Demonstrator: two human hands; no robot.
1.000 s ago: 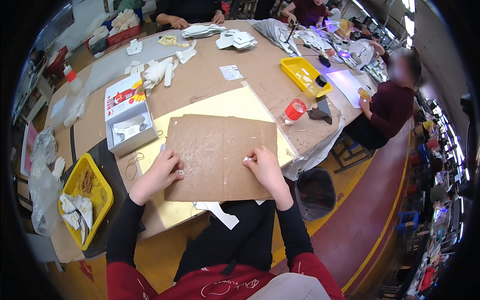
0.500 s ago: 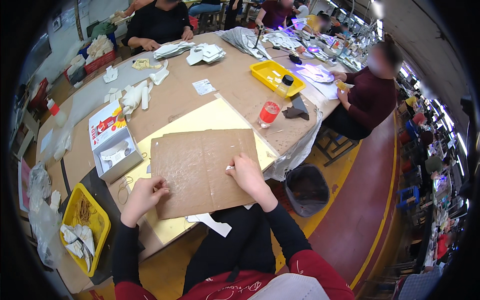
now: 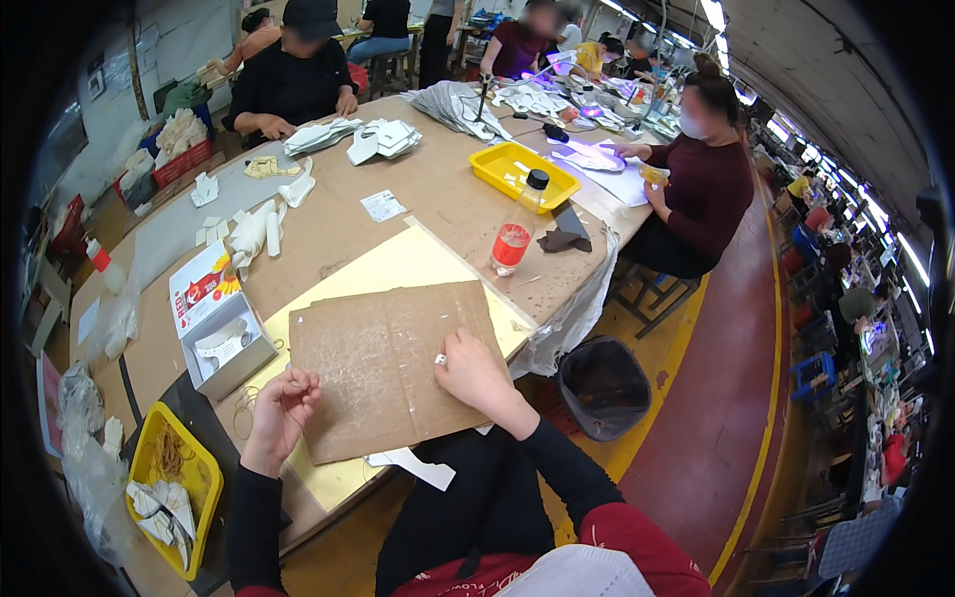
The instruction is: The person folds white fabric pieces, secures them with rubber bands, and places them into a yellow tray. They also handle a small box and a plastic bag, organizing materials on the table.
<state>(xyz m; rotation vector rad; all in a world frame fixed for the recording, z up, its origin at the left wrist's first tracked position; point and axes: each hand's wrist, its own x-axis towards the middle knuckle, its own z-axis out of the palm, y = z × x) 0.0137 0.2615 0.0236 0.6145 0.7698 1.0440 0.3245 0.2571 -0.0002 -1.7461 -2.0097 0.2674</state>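
A worn brown cardboard sheet with shiny smears lies at the table's near edge. My right hand rests over its right half, fingers closed around a small white piece that mostly hides in the grip. Just off the sheet's left edge, my left hand is raised with its fingers curled and their tips pinched together; what they hold, if anything, is too small to make out. Beneath the sheet is a pale yellow board. A white curved cutout pokes out below the sheet's near edge.
An open white box with white parts stands left of the sheet. A yellow tray holds rubber bands and white pieces. Ahead right are a red-labelled bottle and another yellow tray. A bin stands right. Co-workers sit around the table.
My left hand has turned and come away from the cardboard's left edge, rising slightly. My right hand stays over the sheet, still pinching the white piece. The whole view has shifted a little.
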